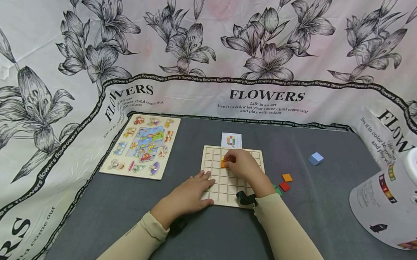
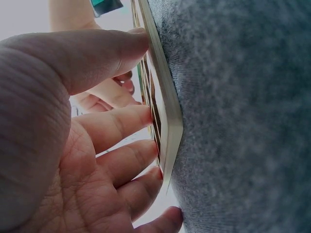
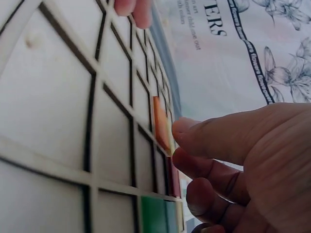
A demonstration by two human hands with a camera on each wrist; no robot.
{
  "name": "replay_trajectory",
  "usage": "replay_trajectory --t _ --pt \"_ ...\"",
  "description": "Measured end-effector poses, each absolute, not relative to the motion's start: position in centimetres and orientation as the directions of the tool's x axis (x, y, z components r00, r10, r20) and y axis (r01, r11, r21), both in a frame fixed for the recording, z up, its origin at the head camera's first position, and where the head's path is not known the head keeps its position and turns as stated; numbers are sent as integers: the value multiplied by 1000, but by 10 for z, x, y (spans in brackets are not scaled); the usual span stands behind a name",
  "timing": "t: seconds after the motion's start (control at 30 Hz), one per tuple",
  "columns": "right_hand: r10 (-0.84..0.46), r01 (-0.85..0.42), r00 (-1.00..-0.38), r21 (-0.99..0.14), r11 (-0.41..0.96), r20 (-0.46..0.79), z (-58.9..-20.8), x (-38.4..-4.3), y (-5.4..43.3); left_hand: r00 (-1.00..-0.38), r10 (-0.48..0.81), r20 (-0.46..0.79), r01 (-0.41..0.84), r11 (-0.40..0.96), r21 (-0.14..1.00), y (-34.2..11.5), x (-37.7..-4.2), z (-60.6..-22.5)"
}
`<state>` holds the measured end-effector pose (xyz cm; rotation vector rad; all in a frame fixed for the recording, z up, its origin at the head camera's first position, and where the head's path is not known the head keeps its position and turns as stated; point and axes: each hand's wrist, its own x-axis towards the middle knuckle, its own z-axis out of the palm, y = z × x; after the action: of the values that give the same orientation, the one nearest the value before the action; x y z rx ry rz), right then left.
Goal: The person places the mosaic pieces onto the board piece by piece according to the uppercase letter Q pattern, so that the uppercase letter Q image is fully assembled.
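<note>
A pale wooden grid board [image 1: 220, 190] lies on the table. My left hand [image 1: 190, 193] rests along its left side, fingers spread, with fingertips on the board and the thumb at the near edge. My right hand [image 1: 243, 164] is over the far part of the grid, thumb and fingers bent close together. Beside its fingertips sits an orange tile [image 1: 223, 164] in a cell. The right wrist view shows a dark red tile [image 3: 172, 177] and a green tile [image 3: 153, 213] in nearby cells; I cannot tell whether the fingers pinch a tile.
A pattern card [image 1: 231, 140] lies at the board's far edge. Loose orange [image 1: 287, 177], red [image 1: 284, 186] and green tiles [image 1: 278, 191] lie to the right, partly behind the right arm. Farther off are a blue block [image 1: 316, 158], a white bucket [image 1: 387, 207] and a picture puzzle board [image 1: 114, 162].
</note>
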<state>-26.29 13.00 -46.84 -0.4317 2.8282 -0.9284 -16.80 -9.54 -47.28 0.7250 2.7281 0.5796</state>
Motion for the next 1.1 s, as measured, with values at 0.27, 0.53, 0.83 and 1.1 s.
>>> replay_trajectory --t 0.27,0.53,0.83,1.1 --pt "-300 -228 -954 -628 744 -9 -449 -253 167 -838 524 -152 416 793 444 -94 -169 -475" --pt "-143 -106 -989 -569 815 -21 -449 -235 252 -837 527 -147 419 791 447 -95 -169 -475" --pt "-19 44 -993 -527 849 -114 -471 -210 305 -840 523 -144 414 790 452 -96 -168 -473" --pt "8 72 -992 -531 844 -122 -475 -205 304 -839 523 -148 412 789 456 -95 -167 -473"
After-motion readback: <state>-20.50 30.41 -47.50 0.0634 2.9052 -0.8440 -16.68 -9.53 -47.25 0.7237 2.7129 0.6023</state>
